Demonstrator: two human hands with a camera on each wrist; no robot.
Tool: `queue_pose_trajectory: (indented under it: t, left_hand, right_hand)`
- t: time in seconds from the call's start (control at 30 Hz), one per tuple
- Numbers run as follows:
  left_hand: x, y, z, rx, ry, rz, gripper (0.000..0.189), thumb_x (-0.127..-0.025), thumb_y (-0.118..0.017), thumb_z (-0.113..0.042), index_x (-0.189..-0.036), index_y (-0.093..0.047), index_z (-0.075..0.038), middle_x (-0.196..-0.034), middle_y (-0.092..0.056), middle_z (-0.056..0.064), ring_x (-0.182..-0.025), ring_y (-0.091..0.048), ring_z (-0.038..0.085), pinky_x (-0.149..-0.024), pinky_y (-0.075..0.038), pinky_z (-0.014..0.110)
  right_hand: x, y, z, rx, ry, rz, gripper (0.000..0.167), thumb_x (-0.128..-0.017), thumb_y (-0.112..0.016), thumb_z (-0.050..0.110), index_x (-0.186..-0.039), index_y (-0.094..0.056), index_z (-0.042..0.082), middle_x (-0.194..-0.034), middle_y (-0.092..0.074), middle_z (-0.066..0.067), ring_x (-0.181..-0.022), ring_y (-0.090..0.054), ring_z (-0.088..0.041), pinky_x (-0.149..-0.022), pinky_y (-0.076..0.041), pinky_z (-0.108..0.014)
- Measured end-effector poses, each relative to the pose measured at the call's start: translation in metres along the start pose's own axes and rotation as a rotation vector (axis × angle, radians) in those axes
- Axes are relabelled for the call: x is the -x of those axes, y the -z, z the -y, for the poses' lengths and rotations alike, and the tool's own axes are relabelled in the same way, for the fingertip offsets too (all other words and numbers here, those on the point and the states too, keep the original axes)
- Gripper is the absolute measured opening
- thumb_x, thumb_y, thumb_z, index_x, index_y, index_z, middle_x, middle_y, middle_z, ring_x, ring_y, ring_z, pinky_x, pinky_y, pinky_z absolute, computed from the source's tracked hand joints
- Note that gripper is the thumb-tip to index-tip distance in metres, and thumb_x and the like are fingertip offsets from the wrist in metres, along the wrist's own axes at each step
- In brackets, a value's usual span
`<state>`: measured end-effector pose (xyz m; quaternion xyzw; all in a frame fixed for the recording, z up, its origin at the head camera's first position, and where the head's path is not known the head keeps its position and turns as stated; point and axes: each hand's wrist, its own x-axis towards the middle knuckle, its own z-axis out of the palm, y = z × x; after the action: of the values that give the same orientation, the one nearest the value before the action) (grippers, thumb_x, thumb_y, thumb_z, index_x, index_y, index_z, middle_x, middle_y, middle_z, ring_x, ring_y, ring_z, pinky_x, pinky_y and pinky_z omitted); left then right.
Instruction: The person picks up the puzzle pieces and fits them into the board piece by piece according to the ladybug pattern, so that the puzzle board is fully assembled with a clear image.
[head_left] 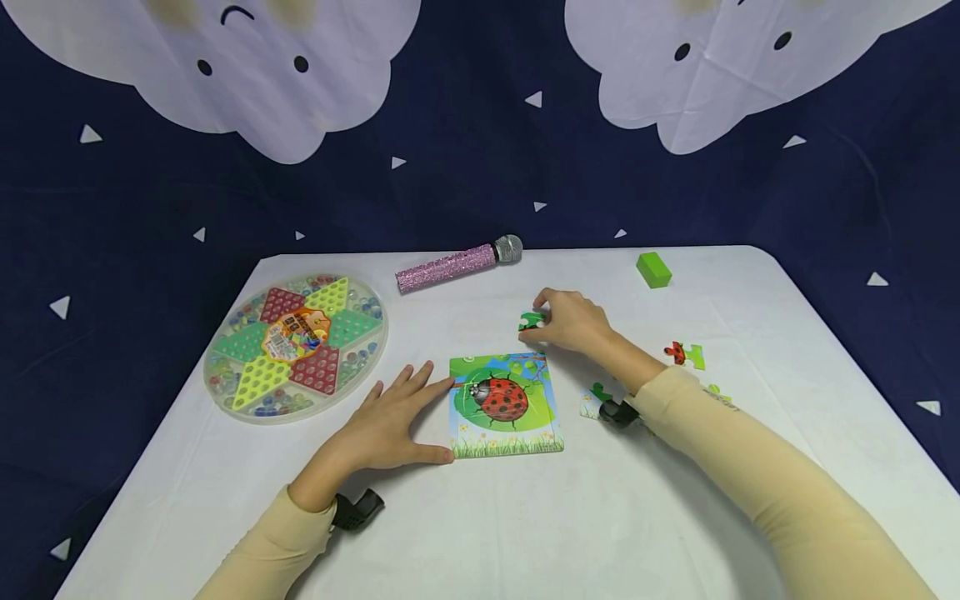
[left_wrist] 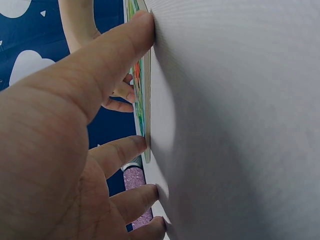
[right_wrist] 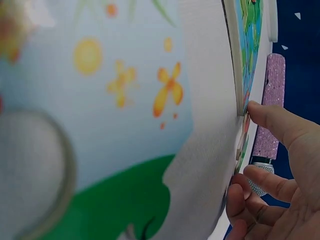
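Observation:
A square ladybug picture board [head_left: 504,400] lies flat on the white table. My left hand [head_left: 386,425] rests at its left side with fingers spread; the thumb [left_wrist: 142,30] and index finger touch the board's edge. Beyond the board's upper right corner, my right hand [head_left: 573,323] pinches a green jigsaw puzzle piece [head_left: 531,320] between thumb and fingers, low over the table. In the right wrist view the thumb [right_wrist: 270,117] is close to the board's edge and partly hides the piece. A loose puzzle piece with flowers [right_wrist: 125,85] looms large there, under the right wrist.
A red and green puzzle piece [head_left: 684,355] lies right of my right forearm, which partly covers other pieces. A round Chinese checkers set [head_left: 296,346] with marbles sits at the left. Farther back are a pink glitter microphone [head_left: 450,267] and a green block [head_left: 654,270].

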<state>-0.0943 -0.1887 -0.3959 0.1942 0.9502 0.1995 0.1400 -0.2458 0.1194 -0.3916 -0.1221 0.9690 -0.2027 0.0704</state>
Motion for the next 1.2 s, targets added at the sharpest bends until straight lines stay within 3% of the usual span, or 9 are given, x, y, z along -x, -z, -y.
queue_pose_trajectory:
  t: [0.2,0.5,0.77,0.97,1.2]
  left_hand:
    - [0.0,-0.001,0.001,-0.001,0.003,0.004,0.105,-0.083,-0.086,-0.061,-0.169,-0.037,-0.024,-0.18,-0.019,0.018,-0.166,-0.015,0.05,-0.125,-0.013,0.083]
    - [0.0,-0.001,0.001,0.002,0.003,0.004,0.106,-0.083,-0.086,-0.061,-0.169,-0.037,-0.024,-0.18,-0.019,0.018,-0.166,-0.014,0.05,-0.125,-0.012,0.083]
    - [0.0,-0.001,0.002,0.002,0.005,0.007,0.106,-0.083,-0.086,-0.061,-0.169,-0.037,-0.023,-0.18,-0.018,0.018,-0.166,-0.013,0.05,-0.125,-0.011,0.082]
    - [-0.001,-0.001,0.001,0.001,0.008,0.013,0.106,-0.084,-0.086,-0.062,-0.169,-0.037,-0.024,-0.18,-0.017,0.017,-0.166,-0.012,0.049,-0.126,-0.011,0.082]
    - [-0.001,-0.001,0.002,-0.001,0.004,0.005,0.106,-0.083,-0.086,-0.062,-0.169,-0.036,-0.024,-0.18,-0.018,0.017,-0.166,-0.013,0.05,-0.125,-0.012,0.082]
  right_hand:
    - [0.0,0.001,-0.003,-0.03,0.026,0.018,0.06,-0.088,-0.087,0.046,-0.134,-0.069,0.011,-0.108,-0.077,-0.009,-0.092,-0.068,-0.024,-0.073,-0.056,-0.042]
    - [-0.002,0.006,-0.007,-0.093,0.019,0.074,0.058,-0.09,-0.086,0.037,-0.138,-0.068,0.01,-0.116,-0.075,-0.012,-0.096,-0.068,-0.025,-0.078,-0.054,-0.039]
    - [-0.008,0.011,-0.017,-0.181,0.061,0.118,0.048,-0.093,-0.082,0.018,-0.136,-0.069,0.001,-0.093,-0.067,-0.003,-0.079,-0.055,-0.017,-0.08,-0.046,-0.035]
    - [-0.013,0.013,-0.026,-0.234,0.092,0.133,0.04,-0.094,-0.078,0.01,-0.132,-0.072,0.001,-0.086,-0.064,0.0,-0.073,-0.052,-0.013,-0.072,-0.043,-0.029]
    - [-0.016,0.012,-0.027,-0.262,0.096,0.138,0.045,-0.092,-0.083,0.021,-0.132,-0.073,0.004,-0.091,-0.066,-0.001,-0.08,-0.053,-0.015,-0.077,-0.043,-0.03]
